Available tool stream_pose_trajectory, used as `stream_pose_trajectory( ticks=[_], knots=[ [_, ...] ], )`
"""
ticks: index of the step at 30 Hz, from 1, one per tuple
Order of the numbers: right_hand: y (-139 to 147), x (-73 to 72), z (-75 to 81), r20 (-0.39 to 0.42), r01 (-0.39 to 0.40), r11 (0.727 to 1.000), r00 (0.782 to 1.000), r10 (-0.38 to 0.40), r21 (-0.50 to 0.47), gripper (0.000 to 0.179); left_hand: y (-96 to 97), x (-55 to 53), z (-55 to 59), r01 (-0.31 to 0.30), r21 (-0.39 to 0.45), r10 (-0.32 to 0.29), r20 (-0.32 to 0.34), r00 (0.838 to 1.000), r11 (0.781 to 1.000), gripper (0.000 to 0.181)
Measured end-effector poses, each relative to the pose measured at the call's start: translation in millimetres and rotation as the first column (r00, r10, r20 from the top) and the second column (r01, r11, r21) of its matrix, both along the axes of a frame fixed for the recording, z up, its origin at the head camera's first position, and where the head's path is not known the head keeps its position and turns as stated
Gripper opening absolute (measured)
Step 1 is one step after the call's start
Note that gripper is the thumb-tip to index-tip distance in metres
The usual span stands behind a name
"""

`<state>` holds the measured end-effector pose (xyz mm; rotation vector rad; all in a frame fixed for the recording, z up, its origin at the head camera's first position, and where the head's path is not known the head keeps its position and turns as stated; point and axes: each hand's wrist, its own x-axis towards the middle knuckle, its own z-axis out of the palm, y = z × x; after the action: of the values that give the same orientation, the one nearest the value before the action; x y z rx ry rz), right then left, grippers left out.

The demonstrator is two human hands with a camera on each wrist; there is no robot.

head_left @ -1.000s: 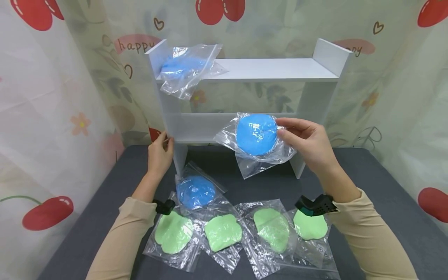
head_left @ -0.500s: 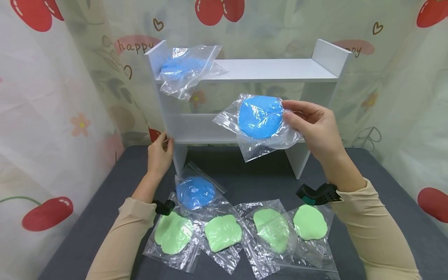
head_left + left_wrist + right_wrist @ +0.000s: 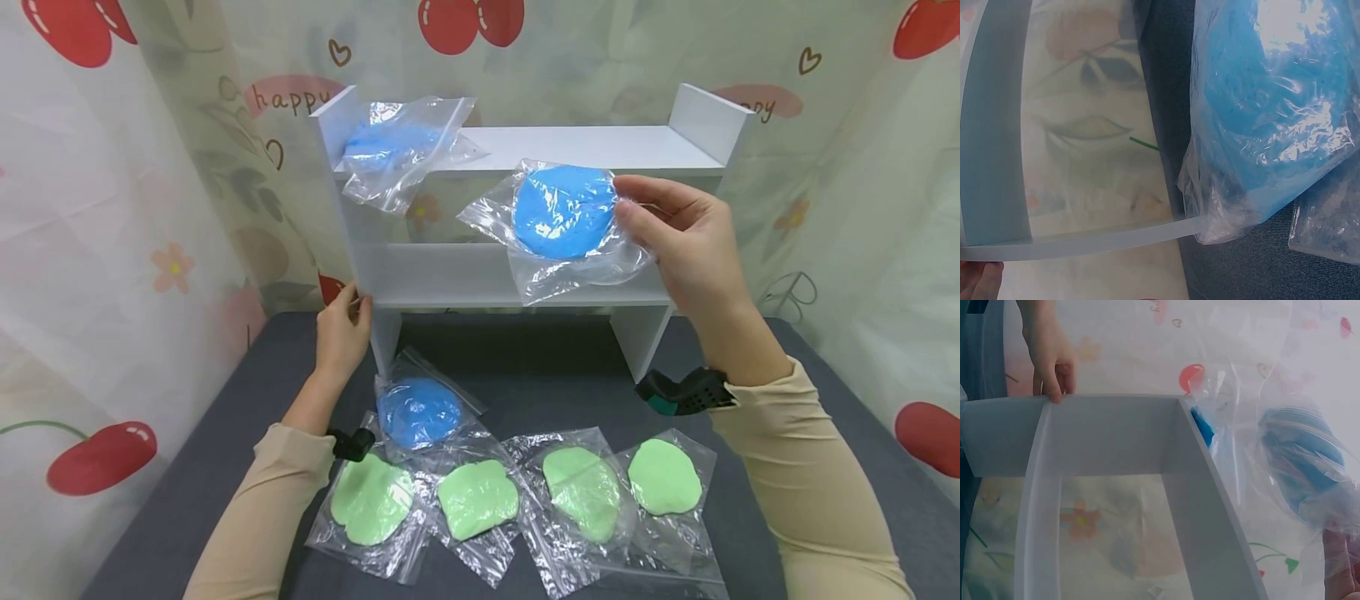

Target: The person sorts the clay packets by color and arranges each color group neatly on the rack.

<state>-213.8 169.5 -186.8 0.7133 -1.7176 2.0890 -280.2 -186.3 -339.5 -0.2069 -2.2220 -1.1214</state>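
Between thumb and index finger, my right hand (image 3: 686, 233) pinches the edge of a clear zip bag with a flat round of blue clay (image 3: 564, 212). The bag hangs in front of the white shelf (image 3: 585, 150), just under the top board. My left hand (image 3: 343, 333) holds the shelf's left side panel at the lower board's height. In the right wrist view, that hand's thumb lies on the panel's front edge, and the held bag (image 3: 1304, 456) shows at right. Another bagged blue clay (image 3: 393, 146) lies at the top board's left end, its bag drooping over the front.
On the dark table (image 3: 525, 392), a bag of blue clay (image 3: 420, 412) lies before the shelf's left leg. Nearer the front, several bags of green clay (image 3: 478, 498) lie side by side, partly overlapping. A patterned curtain (image 3: 172, 167) hangs behind and beside the table.
My right hand has raised the bag of blue clay from the lower board's height to just under the top board, drifting slightly right. The left hand has stayed on the shelf's side.
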Motion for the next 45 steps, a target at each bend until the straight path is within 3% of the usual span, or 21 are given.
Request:
stream_pose_trajectory(
  ticks=[10,29,45],
  knots=[
    [-5.4,-9.7,15.6,0.004,0.031,0.995,1.0,-0.031,-0.09,0.02,0.6,-1.2,-0.3,-0.004,-0.003,0.004,0.001,1.0,1.0,0.034],
    [-15.1,-32.3,33.5,0.103,0.114,0.984,0.99,-0.1,-0.139,0.028,0.1,-1.2,-1.0,-0.003,-0.005,0.003,0.008,1.0,1.0,0.033],
    [-43.1,-45.8,39.1,0.11,0.087,0.985,0.991,-0.071,-0.149,0.04,0.3,-0.5,-0.1,0.001,0.006,-0.001,0.017,1.0,1.0,0.033]
  ],
)
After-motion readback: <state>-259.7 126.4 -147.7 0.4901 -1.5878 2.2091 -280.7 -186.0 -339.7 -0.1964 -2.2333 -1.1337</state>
